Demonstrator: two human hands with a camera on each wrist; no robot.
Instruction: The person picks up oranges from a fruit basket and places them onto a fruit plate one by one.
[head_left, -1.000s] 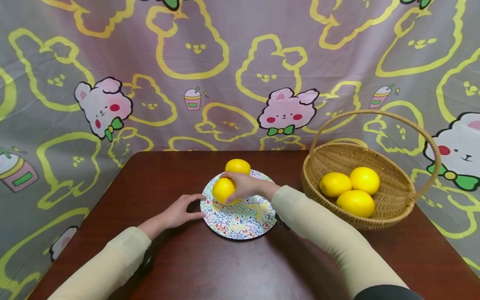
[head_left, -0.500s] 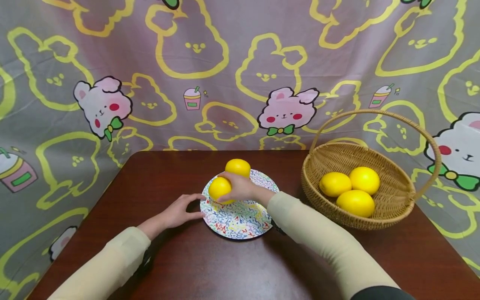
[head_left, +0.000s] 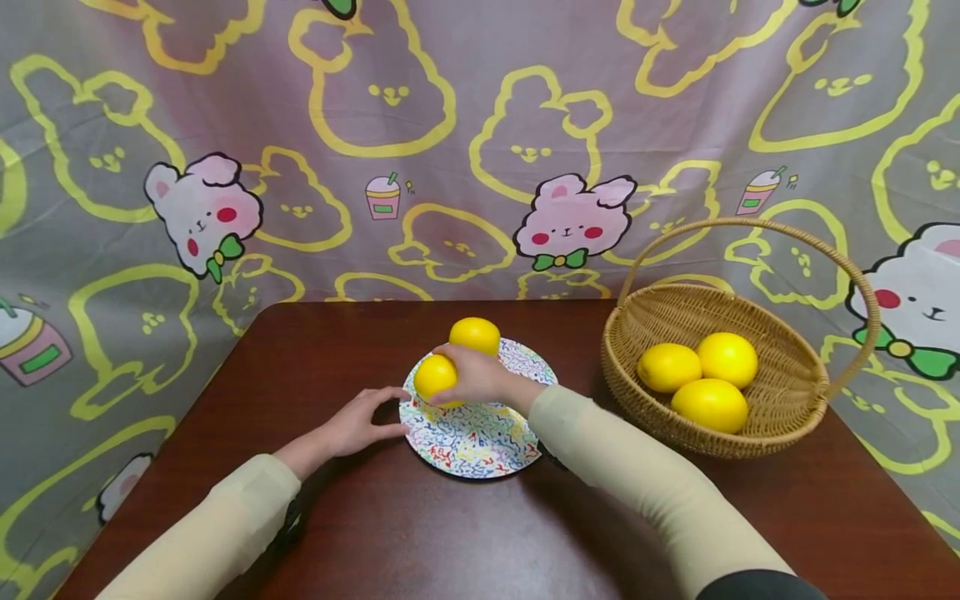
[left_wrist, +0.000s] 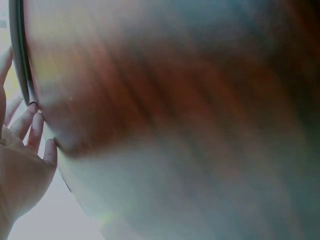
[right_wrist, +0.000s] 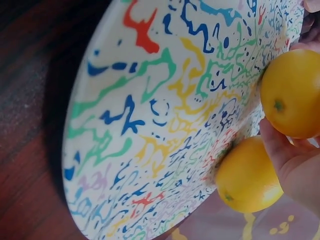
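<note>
A wicker basket (head_left: 678,312) holds three lemons (head_left: 710,406), a patterned plate (head_left: 480,442) one lemon (head_left: 475,332); above it, the right hand (head_left: 476,375) grips another lemon (head_left: 434,378), left hand (head_left: 356,423) spread at the rim.

Head view: right hand (head_left: 482,377) covers the 3 o'clock side of the held fruit (head_left: 433,377) and the 6 o'clock edge of the rear fruit (head_left: 476,333); rim of the plate (head_left: 480,446) hidden at 3 to 4 o'clock behind the right sleeve (head_left: 637,462), itself cut off by the frame between 4 and 5; left sleeve (head_left: 213,527) likewise cut off between 7 and 8; left wrist view: brown-grey surface (left_wrist: 150,110) blurred past reading, left hand (left_wrist: 25,170) cut off at 9; right wrist view: held fruit and right hand cut off toward 3 and 4, plate running out at 12.
</note>
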